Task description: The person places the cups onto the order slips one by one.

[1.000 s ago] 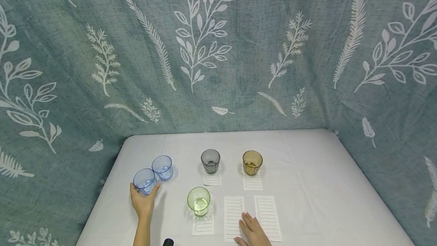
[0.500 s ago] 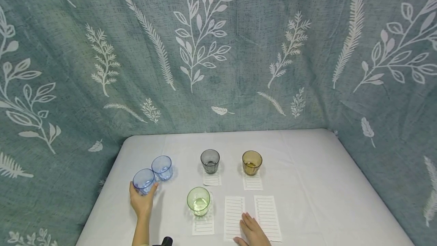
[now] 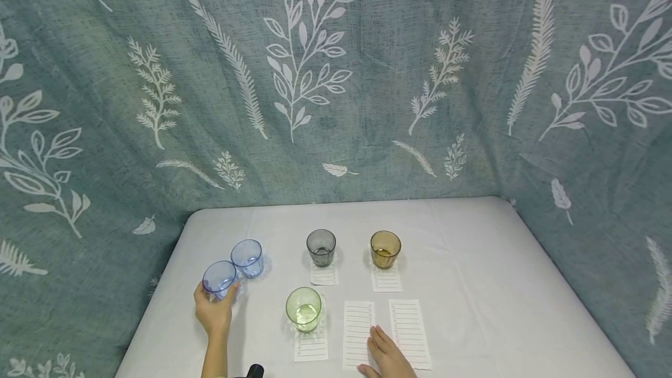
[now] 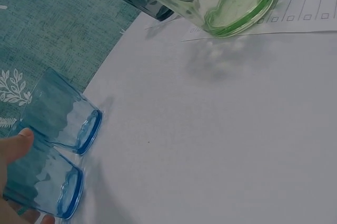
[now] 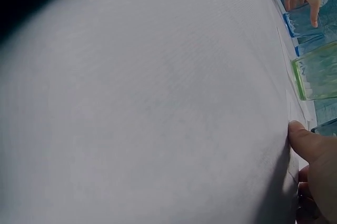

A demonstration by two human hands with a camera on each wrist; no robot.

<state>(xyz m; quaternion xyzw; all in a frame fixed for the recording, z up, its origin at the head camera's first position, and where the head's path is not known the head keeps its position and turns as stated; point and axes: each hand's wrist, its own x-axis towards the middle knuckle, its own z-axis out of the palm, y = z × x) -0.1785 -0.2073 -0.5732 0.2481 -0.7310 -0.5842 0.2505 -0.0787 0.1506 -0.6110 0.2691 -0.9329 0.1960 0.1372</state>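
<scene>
1. Where the tabletop (image 3: 472,308) meets the near edge of the head view, part of a black object (image 3: 255,371) shows; what it is cannot be told.
2. Just to the right, the right hand (image 3: 388,357) rests with its fingers extended, its grip holding nothing, across two lined sheets: the left loose sheet (image 3: 359,331) and the right loose sheet (image 3: 412,331), lying side by side and partly covered by the hand.
3. Left of these, the green glass (image 3: 303,311) stands upright, partly over a third lined sheet (image 3: 312,352), and sits between the two hands.
4. Farther left, the left hand (image 3: 212,315) has its grip, thumb and fingers, around the near blue glass (image 3: 219,276) at the left of the tabletop; whether the base touches the cloth is unclear.
5. Just beyond it, slightly right, stands the far blue glass (image 3: 248,260), making two blue ones.
6. At the far middle, the grey glass (image 3: 321,247) and, to its right, the amber glass (image 3: 385,248) stand apart, each at the far end of its own lined sheet: five glasses and five sheets altogether. Through the green glass's clear wall its thick base shows.
7. Farthest back hangs a leaf-patterned green curtain (image 3: 373,104).
</scene>
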